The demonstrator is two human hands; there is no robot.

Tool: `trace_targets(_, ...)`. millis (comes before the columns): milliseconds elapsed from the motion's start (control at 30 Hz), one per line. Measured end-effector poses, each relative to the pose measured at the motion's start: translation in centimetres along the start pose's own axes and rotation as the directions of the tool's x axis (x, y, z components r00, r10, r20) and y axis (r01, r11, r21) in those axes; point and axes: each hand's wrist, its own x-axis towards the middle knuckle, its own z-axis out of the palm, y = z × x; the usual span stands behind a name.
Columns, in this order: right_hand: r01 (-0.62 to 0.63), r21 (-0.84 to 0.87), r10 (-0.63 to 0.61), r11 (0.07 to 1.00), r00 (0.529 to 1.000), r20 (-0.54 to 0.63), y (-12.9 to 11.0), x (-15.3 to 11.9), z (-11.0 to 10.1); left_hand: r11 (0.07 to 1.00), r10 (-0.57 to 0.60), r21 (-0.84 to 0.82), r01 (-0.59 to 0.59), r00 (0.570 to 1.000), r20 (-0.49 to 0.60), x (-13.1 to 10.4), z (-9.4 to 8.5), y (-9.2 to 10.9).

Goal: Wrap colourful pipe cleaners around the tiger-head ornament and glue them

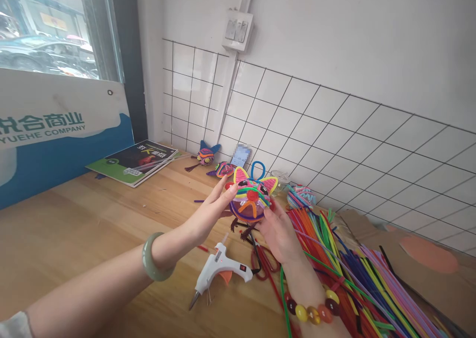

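Note:
Both my hands hold up a colourful pipe-cleaner animal ornament (253,197), one at each side. It has pink ears edged in yellow, dark eyes, a red nose, a blue loop on top and dark tassels below. My left hand (217,201) is closed on its left edge, thumb in front. My right hand (277,229) grips the lower right edge; some of its fingers are hidden behind. Below the hands a white glue gun (219,268) lies on the wooden table, beside red-handled scissors (265,262).
Many coloured pipe cleaners (357,273) spread over the right side, near brown cardboard (405,263). Finished ornaments (207,153) and a phone (241,155) stand by the wire grid (290,115). Books (134,162) lie at the back left, beside a blue-and-white sign board (63,135).

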Motion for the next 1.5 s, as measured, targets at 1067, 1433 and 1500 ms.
trace_targets(1067,0.148,-0.091,-0.150,0.985,0.988,-0.022,0.5,-0.3,1.3,0.989,0.119,-0.091,-0.114,0.992,0.051,0.1,0.1,-0.2)
trace_targets(1433,0.126,-0.141,-0.138,0.982,0.987,-0.078,0.6,-0.3,1.0,0.989,0.115,-0.102,-0.105,0.988,0.098,0.0,0.2,-0.2)
trace_targets(1500,0.123,-0.153,-0.139,0.981,0.985,-0.098,0.6,-0.3,1.1,0.989,0.117,-0.099,-0.108,0.988,0.099,0.0,0.2,-0.2)
